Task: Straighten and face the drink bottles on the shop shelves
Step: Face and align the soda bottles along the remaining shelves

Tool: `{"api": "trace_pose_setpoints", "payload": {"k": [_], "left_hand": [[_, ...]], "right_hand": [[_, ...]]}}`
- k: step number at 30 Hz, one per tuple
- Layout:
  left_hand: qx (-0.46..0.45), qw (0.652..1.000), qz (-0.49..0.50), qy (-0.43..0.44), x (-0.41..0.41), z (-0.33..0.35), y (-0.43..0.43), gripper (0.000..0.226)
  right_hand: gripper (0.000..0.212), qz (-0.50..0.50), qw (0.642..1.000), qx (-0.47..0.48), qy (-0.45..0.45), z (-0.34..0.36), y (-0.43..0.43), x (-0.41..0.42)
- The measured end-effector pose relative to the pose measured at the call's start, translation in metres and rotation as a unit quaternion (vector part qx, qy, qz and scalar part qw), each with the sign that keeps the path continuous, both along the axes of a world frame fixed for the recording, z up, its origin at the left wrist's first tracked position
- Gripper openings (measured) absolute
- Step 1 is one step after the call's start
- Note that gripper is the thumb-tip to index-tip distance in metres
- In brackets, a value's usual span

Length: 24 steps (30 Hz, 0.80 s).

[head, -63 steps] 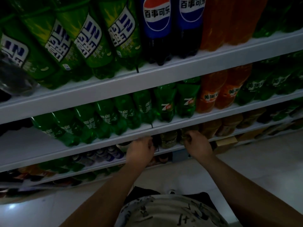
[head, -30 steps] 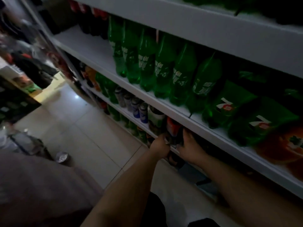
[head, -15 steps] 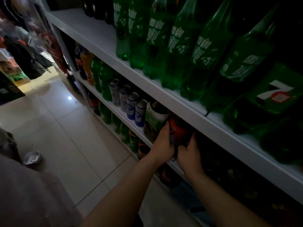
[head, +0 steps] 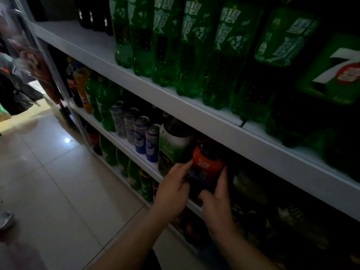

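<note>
A dark bottle with a red label [head: 206, 165] stands at the front of the lower white shelf [head: 194, 206]. My left hand [head: 173, 191] grips its left side, fingers curled on the label. My right hand [head: 217, 203] holds its right side and lower front, thumb across the bottle. To its left stands a bottle with a white and green label [head: 174, 145], then blue and grey cans [head: 143, 134]. Large green bottles [head: 194, 47] line the shelf above, with a 7-marked green bottle [head: 331, 75] at the right.
The shelf edge above [head: 224, 125] runs close over my hands. Dark bottles fill the lower shelf to the right [head: 249, 188] and the bottom shelf [head: 134, 176]. A tiled floor [head: 64, 182] spreads to the left, with a small metal bowl [head: 5, 219] at its edge.
The view has moved in closer to the lower shelf. Both hands have stayed on the red-labelled bottle, the right one shifting lower round its front.
</note>
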<state>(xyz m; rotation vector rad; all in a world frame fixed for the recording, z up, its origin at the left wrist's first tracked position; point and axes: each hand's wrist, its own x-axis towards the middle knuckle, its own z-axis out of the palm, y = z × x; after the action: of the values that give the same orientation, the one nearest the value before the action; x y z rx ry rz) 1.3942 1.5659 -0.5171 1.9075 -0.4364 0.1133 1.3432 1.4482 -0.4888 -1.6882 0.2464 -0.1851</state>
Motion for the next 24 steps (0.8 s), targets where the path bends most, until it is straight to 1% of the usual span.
{"api": "trace_pose_setpoints", "payload": {"k": [3,4,6,8,9,11,13,14,18,20,22,24], "left_hand": [[-0.01,1.0,-0.004,-0.004,0.017,-0.002,0.005,0.053],[0.002,1.0,-0.003,-0.005,0.02,-0.001,0.005,0.052],[0.057,0.998,-0.002,-0.023,0.022,0.0,0.001,0.058],[0.067,0.997,-0.013,-0.02,0.024,-0.005,-0.002,0.062],[0.049,0.999,-0.016,-0.006,0.024,-0.007,-0.004,0.063],[-0.014,0.999,-0.03,0.033,0.023,-0.009,-0.009,0.064],[-0.087,0.992,-0.037,0.085,0.023,-0.016,-0.015,0.066],[-0.109,0.988,-0.031,0.102,0.022,-0.018,-0.016,0.067],[-0.167,0.977,-0.037,0.124,0.009,-0.019,-0.02,0.069],[-0.187,0.974,-0.019,0.129,-0.001,-0.018,-0.019,0.067],[-0.211,0.967,0.01,0.143,-0.006,-0.017,-0.018,0.059],[-0.201,0.969,0.05,0.131,-0.007,-0.013,-0.017,0.048]], "right_hand": [[0.095,-0.014,0.998,-0.05,-0.026,-0.014,0.004,0.002],[0.095,-0.015,0.997,-0.063,-0.033,-0.016,0.005,0.004],[0.096,-0.014,0.995,-0.088,-0.046,-0.02,0.007,0.006],[0.098,-0.021,0.993,-0.103,-0.057,-0.023,0.008,0.007],[0.097,-0.027,0.993,-0.102,-0.059,-0.023,0.009,0.007],[0.093,-0.037,0.992,-0.105,-0.057,-0.026,0.009,0.008],[0.092,-0.036,0.99,-0.128,-0.056,-0.031,0.009,0.009],[0.094,-0.034,0.988,-0.138,-0.058,-0.033,0.01,0.008],[0.099,-0.063,0.983,-0.155,-0.08,-0.038,0.011,0.006],[0.098,-0.076,0.977,-0.172,-0.096,-0.04,0.013,0.004],[0.093,-0.089,0.969,-0.199,-0.12,-0.046,0.013,0.002],[0.09,-0.093,0.959,-0.22,-0.151,-0.052,0.01,-0.003]]}}
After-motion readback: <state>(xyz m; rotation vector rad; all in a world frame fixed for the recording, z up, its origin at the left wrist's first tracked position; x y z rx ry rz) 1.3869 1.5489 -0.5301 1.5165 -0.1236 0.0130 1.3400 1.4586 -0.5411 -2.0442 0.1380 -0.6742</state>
